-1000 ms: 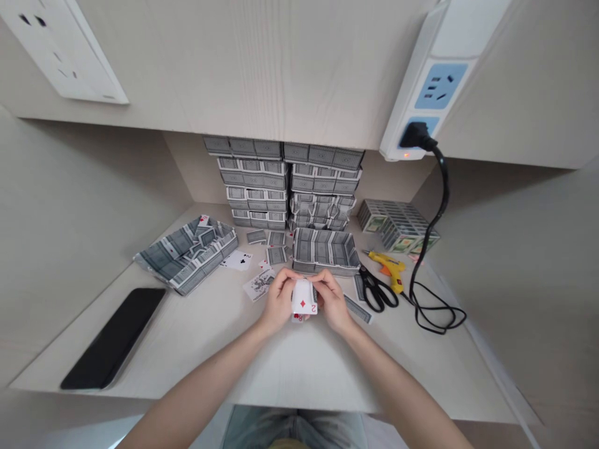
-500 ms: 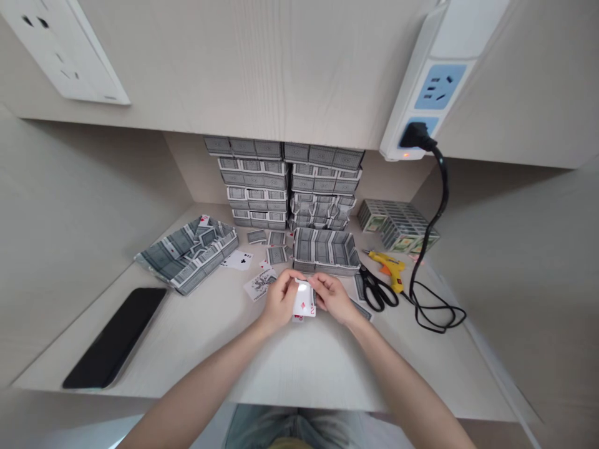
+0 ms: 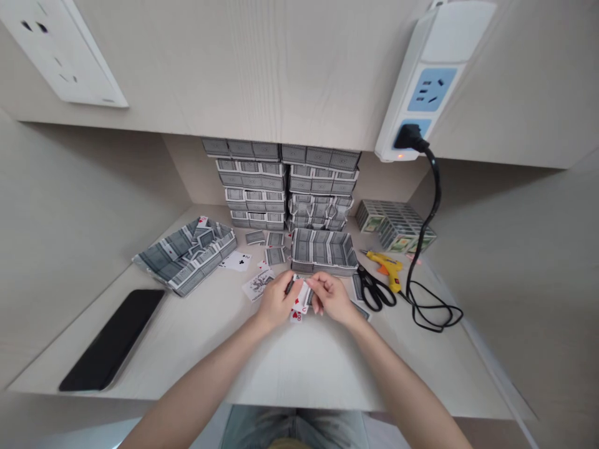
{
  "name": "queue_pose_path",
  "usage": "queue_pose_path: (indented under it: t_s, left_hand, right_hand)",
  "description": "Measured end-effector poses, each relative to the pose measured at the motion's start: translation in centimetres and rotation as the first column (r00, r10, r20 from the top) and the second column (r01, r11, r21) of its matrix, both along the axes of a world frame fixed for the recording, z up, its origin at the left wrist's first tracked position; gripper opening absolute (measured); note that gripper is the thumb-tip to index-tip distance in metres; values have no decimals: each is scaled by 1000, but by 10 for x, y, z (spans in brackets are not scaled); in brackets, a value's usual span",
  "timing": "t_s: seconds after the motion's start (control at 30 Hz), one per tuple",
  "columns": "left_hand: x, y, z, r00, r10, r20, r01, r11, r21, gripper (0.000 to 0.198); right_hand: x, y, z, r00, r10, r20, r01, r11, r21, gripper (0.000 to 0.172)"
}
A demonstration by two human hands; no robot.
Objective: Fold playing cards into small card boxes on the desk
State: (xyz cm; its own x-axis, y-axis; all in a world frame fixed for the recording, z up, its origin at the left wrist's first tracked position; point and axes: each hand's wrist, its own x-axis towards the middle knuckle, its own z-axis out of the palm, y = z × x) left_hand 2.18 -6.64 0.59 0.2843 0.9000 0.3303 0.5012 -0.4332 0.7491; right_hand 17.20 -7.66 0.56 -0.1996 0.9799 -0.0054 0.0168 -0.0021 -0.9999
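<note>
Between my two hands is a playing card [image 3: 300, 298], a two of diamonds with its face toward me. My left hand [image 3: 278, 299] is closed on its left side, thumb over the face. At the card's upper right edge, my right hand [image 3: 330, 297] pinches with thumb and finger. Below them an eight of hearts card [image 3: 296, 317] lies partly covered on the desk. Just beyond my hands stands an open box made of grey-backed cards [image 3: 322, 251]. A joker card [image 3: 258, 285] lies left of my left hand.
A larger card tray [image 3: 196, 259] holding loose cards and a black phone [image 3: 115, 340] are at the left. Black scissors [image 3: 374, 290], a yellow glue gun [image 3: 386, 265] and its cable lie right. Stacked card boxes [image 3: 255, 181] stand behind, under a wall power strip [image 3: 416, 100].
The two of diamonds has tilted and turned slightly between my hands. My left thumb now covers more of its face. The whole view has shifted slightly.
</note>
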Motion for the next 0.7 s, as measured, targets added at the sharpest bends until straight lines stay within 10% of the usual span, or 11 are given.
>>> queue_pose_path:
  t_s: [0.7]
  left_hand:
    - [5,2,-13,992,14,-125,-2,996,94,35]
  right_hand:
    - [0,-4,-7,986,151,70,-157,984,83,17]
